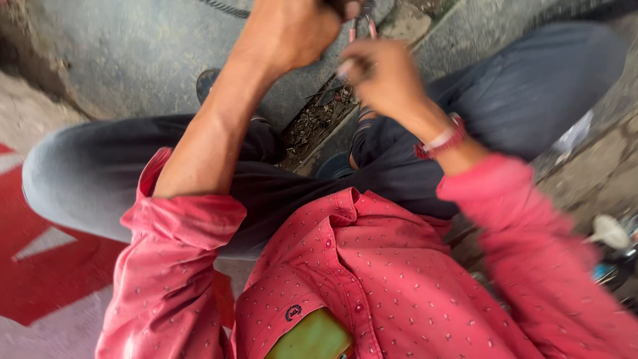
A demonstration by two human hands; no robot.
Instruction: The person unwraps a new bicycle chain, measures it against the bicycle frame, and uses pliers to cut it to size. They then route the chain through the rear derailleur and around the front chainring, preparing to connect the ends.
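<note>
Red-handled pliers (pixel 362 23) btwn left hand (pixel 292 30) & right hand (pixel 382 76).

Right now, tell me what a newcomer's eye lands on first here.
The red shirt fills the lower frame. Above it, the left hand and right hand meet at the top edge over a thin red-handled tool, blurred. Beneath them lies a gutter of dark scraps.

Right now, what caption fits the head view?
Seated person's left hand and right hand grip a red-handled tool above grey trousers.
</note>
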